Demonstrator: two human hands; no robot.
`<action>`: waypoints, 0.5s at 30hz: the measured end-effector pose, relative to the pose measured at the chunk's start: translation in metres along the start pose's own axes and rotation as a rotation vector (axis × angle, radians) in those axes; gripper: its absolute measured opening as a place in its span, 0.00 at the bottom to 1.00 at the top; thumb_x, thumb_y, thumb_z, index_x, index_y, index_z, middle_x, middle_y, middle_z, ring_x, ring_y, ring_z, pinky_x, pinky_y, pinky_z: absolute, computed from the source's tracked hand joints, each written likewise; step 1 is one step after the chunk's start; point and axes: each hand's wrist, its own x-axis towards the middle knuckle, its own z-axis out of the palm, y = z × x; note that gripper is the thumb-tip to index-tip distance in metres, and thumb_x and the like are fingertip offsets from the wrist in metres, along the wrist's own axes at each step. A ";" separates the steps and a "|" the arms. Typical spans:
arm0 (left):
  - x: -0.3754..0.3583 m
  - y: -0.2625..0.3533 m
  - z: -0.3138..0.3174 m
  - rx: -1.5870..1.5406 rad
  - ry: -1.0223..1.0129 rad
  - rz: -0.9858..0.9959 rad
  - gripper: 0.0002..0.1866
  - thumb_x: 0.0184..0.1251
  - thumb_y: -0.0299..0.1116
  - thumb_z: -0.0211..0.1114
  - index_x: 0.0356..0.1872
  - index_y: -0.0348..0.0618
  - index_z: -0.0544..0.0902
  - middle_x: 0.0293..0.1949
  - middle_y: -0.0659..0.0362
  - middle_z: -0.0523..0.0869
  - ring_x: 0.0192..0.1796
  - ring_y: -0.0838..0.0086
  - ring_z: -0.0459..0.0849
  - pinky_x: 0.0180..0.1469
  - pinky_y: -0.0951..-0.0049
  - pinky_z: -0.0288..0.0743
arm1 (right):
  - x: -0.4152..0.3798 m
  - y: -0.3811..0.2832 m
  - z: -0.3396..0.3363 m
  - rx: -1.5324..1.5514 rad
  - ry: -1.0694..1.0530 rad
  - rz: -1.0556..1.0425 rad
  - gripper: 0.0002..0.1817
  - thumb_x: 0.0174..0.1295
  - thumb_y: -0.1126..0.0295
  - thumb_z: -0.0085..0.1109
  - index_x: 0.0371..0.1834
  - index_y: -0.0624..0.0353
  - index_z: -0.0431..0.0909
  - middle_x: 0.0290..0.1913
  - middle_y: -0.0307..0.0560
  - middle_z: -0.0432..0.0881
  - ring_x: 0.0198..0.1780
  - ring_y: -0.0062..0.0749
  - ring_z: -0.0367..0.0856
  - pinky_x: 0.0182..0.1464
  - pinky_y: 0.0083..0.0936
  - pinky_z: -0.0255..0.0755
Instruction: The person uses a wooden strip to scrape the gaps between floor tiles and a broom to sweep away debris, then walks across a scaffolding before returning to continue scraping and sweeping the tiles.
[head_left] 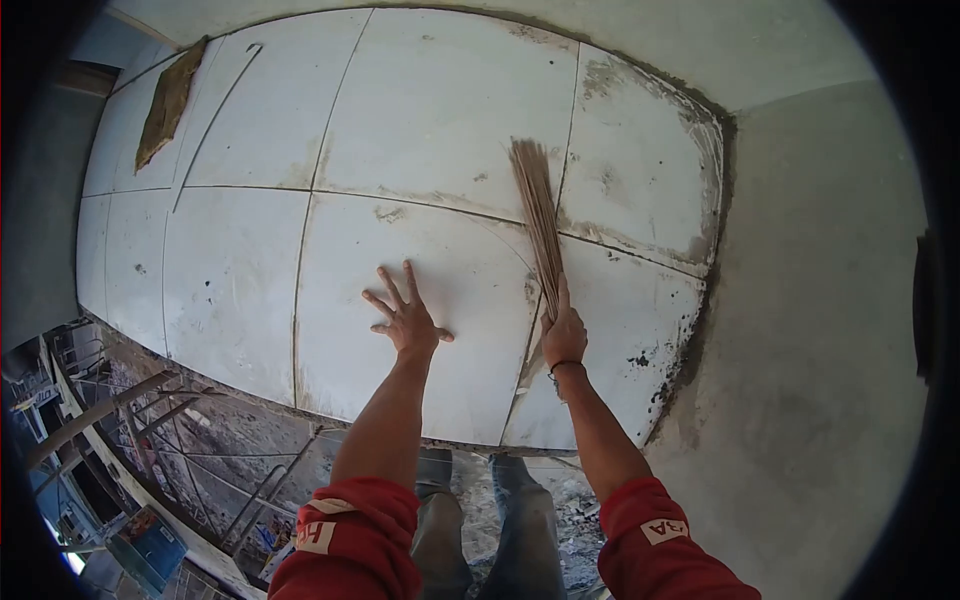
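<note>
White tiles [440, 110] are probably bracing the splayed left hand [408, 322]; the right hand [565, 338] is gripping one end of a broom [544, 235], freeing the bristles [530, 165].

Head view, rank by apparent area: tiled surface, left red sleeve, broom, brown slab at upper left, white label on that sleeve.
1. Tiled surface
2. Left red sleeve, enlarged by nearness to the camera
3. Broom and brown slab, too alike to rank
4. White label
</note>
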 end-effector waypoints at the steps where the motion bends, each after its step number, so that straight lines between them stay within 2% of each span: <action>1: 0.001 0.001 0.002 0.006 -0.001 -0.001 0.94 0.31 0.48 0.99 0.91 0.78 0.27 0.92 0.53 0.20 0.90 0.27 0.27 0.71 0.12 0.72 | 0.002 0.008 0.013 0.055 0.093 0.034 0.50 0.73 0.68 0.67 0.95 0.35 0.49 0.43 0.59 0.88 0.40 0.64 0.88 0.46 0.57 0.83; 2: 0.001 0.001 0.003 -0.013 0.010 0.008 0.95 0.30 0.47 1.00 0.91 0.79 0.27 0.92 0.53 0.19 0.90 0.27 0.27 0.70 0.11 0.72 | -0.004 0.006 0.013 0.057 0.033 -0.020 0.51 0.72 0.69 0.67 0.95 0.33 0.49 0.43 0.59 0.88 0.40 0.63 0.88 0.47 0.57 0.84; 4: 0.005 -0.001 0.011 -0.021 0.028 0.019 0.95 0.29 0.46 1.00 0.91 0.79 0.27 0.92 0.53 0.19 0.90 0.27 0.27 0.70 0.10 0.71 | -0.018 0.006 0.003 -0.002 -0.060 -0.278 0.51 0.72 0.69 0.66 0.94 0.28 0.48 0.42 0.60 0.88 0.40 0.63 0.89 0.47 0.58 0.86; 5: 0.005 -0.001 0.012 -0.014 0.027 0.046 0.95 0.29 0.46 1.00 0.91 0.79 0.27 0.92 0.53 0.19 0.90 0.27 0.27 0.70 0.10 0.71 | -0.012 0.003 -0.005 -0.004 -0.041 -0.257 0.51 0.72 0.69 0.66 0.94 0.28 0.48 0.42 0.60 0.88 0.40 0.63 0.89 0.47 0.58 0.86; 7: 0.003 0.002 0.013 -0.012 0.043 0.013 0.95 0.28 0.45 1.00 0.91 0.79 0.28 0.92 0.52 0.19 0.90 0.26 0.28 0.69 0.09 0.71 | 0.025 -0.003 -0.021 -0.105 -0.186 -0.199 0.54 0.71 0.63 0.71 0.94 0.20 0.46 0.44 0.60 0.87 0.42 0.64 0.91 0.45 0.59 0.88; 9: 0.003 0.004 0.015 0.002 0.056 0.036 0.95 0.28 0.46 1.00 0.91 0.78 0.28 0.92 0.52 0.20 0.90 0.26 0.28 0.69 0.09 0.71 | 0.086 -0.007 -0.032 -0.100 -0.060 -0.128 0.52 0.73 0.60 0.70 0.94 0.20 0.47 0.46 0.61 0.88 0.44 0.63 0.92 0.48 0.61 0.87; 11: 0.004 0.001 0.019 0.013 0.079 0.040 0.95 0.28 0.46 1.00 0.91 0.77 0.28 0.92 0.52 0.20 0.89 0.24 0.29 0.68 0.08 0.71 | 0.155 0.012 -0.039 0.093 0.131 0.023 0.48 0.76 0.59 0.65 0.94 0.26 0.47 0.51 0.67 0.90 0.52 0.67 0.91 0.56 0.62 0.85; 12: 0.004 0.002 0.022 0.024 0.088 0.045 0.95 0.28 0.46 1.00 0.91 0.77 0.28 0.92 0.52 0.20 0.89 0.24 0.29 0.68 0.08 0.71 | 0.175 0.013 -0.053 0.153 0.136 0.245 0.48 0.77 0.59 0.63 0.94 0.31 0.45 0.51 0.69 0.91 0.53 0.68 0.91 0.56 0.62 0.85; 13: 0.005 0.003 0.022 0.010 0.093 0.047 0.96 0.27 0.45 1.00 0.91 0.77 0.27 0.92 0.52 0.21 0.89 0.24 0.30 0.67 0.08 0.72 | 0.189 0.027 -0.056 0.288 0.214 0.315 0.47 0.77 0.57 0.63 0.93 0.37 0.45 0.48 0.69 0.92 0.50 0.67 0.92 0.53 0.60 0.86; 15: 0.005 0.001 0.021 0.003 0.089 0.044 0.96 0.26 0.45 1.00 0.91 0.77 0.28 0.92 0.52 0.21 0.89 0.23 0.31 0.65 0.09 0.74 | 0.176 0.031 -0.070 0.333 0.294 0.258 0.46 0.76 0.59 0.62 0.92 0.44 0.46 0.44 0.69 0.92 0.46 0.72 0.91 0.49 0.62 0.86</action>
